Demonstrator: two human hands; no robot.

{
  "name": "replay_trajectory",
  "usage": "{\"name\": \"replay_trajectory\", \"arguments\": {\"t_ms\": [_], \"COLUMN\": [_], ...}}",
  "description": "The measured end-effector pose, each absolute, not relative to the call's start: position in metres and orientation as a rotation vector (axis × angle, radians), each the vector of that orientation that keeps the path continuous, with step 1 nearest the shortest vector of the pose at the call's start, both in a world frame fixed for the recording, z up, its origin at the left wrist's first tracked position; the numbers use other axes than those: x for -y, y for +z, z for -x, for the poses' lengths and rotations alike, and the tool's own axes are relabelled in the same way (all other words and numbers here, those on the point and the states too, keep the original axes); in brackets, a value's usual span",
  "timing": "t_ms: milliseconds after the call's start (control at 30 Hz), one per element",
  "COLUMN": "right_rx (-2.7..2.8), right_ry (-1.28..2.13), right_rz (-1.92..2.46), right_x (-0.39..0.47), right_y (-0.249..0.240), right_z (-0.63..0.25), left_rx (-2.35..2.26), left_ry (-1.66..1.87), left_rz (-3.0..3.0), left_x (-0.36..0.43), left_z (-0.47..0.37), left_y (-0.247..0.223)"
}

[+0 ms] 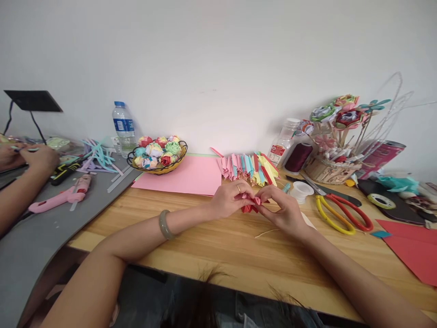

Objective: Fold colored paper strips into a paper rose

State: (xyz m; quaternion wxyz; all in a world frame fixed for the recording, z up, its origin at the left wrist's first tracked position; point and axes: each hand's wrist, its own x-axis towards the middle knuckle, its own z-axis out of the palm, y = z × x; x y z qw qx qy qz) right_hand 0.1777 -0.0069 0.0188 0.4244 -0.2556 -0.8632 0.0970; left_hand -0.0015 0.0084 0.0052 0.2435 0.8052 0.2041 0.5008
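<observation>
Between my two hands is a small folded red and pink paper piece [250, 207], raised a little over the wooden table. My left hand [229, 199], with a ring on one finger, pinches it from the left. My right hand [282, 209] grips its right side between thumb and fingers. Parts of the piece are hidden behind my fingers. Just beyond stands a row of folded paper strips [244, 167] in pink, blue, red and yellow. A thin pale thread [267, 233] lies on the wood by my right hand.
Scissors [336, 214], a white spool [302, 190] and red paper [411, 248] lie to the right, near a flower basket [331, 170]. Pink sheets [191, 175], a basket of paper flowers [157, 155] and a water bottle [123, 127] are left. A co-worker's hands [41, 159] work beside a glue gun [64, 197].
</observation>
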Motion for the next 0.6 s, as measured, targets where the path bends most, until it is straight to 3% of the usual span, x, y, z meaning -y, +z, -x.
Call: {"name": "replay_trajectory", "arguments": {"t_ms": [333, 600], "right_rx": [2.128, 1.831], "right_ry": [0.597, 1.153], "right_rz": [0.819, 0.828], "right_x": [0.009, 0.007], "right_y": [0.02, 0.019], "right_z": [-0.177, -0.177], "left_rx": [-0.587, -0.598], "left_ry": [0.895, 0.966], "left_rz": [-2.051, -2.045], "left_x": [-0.011, -0.014], "left_z": [0.01, 0.011], "left_y": [0.016, 0.021]}}
